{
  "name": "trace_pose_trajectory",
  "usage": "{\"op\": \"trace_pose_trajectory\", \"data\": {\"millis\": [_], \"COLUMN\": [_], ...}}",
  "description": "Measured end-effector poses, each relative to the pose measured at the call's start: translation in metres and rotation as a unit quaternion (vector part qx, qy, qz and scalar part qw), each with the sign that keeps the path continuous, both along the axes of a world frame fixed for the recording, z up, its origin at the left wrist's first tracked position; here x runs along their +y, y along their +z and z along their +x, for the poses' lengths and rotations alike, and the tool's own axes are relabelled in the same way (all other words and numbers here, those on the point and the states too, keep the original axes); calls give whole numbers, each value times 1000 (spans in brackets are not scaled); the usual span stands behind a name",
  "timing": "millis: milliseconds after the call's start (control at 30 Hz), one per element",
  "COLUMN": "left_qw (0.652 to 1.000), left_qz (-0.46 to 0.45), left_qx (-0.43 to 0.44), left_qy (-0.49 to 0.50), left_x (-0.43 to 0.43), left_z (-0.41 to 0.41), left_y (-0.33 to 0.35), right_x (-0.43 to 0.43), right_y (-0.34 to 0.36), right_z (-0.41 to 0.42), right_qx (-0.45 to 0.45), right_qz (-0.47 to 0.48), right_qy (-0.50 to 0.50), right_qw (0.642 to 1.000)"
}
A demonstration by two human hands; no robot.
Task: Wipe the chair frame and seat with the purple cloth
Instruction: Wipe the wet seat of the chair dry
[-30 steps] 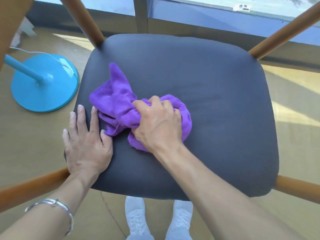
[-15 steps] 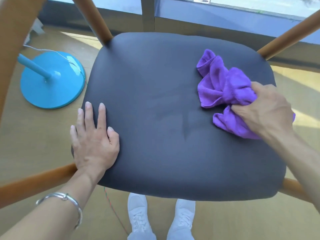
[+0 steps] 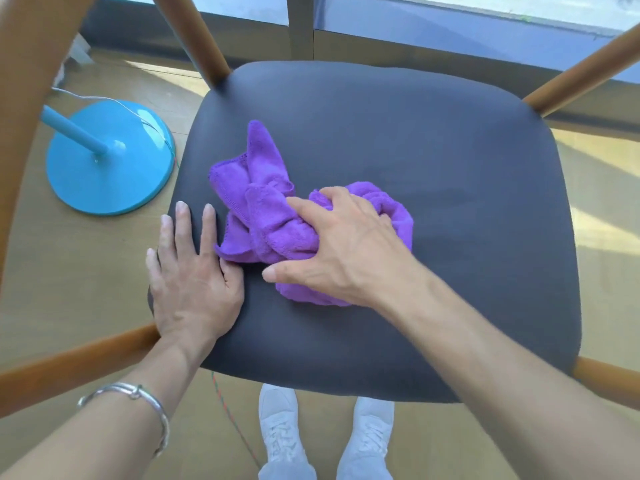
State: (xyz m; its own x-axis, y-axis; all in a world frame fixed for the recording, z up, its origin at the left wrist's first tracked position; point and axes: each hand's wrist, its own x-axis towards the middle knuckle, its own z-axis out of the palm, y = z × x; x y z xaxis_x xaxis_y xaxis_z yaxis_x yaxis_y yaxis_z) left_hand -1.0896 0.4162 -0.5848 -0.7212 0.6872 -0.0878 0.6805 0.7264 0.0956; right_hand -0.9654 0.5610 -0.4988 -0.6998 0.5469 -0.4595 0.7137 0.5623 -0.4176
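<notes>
The chair's dark grey seat (image 3: 433, 161) fills the middle of the head view, with brown wooden frame rails (image 3: 72, 362) around it. A crumpled purple cloth (image 3: 263, 209) lies on the seat's left half. My right hand (image 3: 349, 251) lies on top of the cloth, fingers curled into its folds and thumb stretched out toward the left. My left hand (image 3: 194, 275) rests flat on the seat's left edge, fingers straight, just beside the cloth.
A turquoise round stand base (image 3: 107, 161) with a white cable sits on the wooden floor left of the chair. My white shoes (image 3: 325, 431) stand under the seat's near edge. A window runs along the far wall behind the chair.
My right hand has swept the cloth from the seat's right side back to its left half, close to my left hand. My left hand has stayed on the seat edge.
</notes>
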Motion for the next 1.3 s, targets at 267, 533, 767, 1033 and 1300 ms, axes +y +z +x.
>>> {"op": "trace_pose_trajectory", "data": {"millis": [267, 533, 767, 1033, 1300], "left_qw": [1000, 1000, 999, 987, 988], "left_qz": [-5, -7, -31, -23, -39], "left_qx": [-9, -15, -36, -23, 0], "left_qy": [-8, -2, -1, -158, -147], "left_x": [0, -1, 4, 73, 81], "left_z": [-1, -1, 1, -15, -8], "left_y": [1, 1, 11, 22, 3], "right_x": [24, -18, 52, 149, 36], "right_y": [-1, -27, 12, -13, -20], "right_z": [-7, 28, 10, -32, 78], "right_qx": [-9, 47, 143, 12, 49], "right_qz": [64, 133, 112, 160, 175], "right_qy": [37, 75, -81, -52, 1], "right_qw": [997, 987, 980, 986, 983]}}
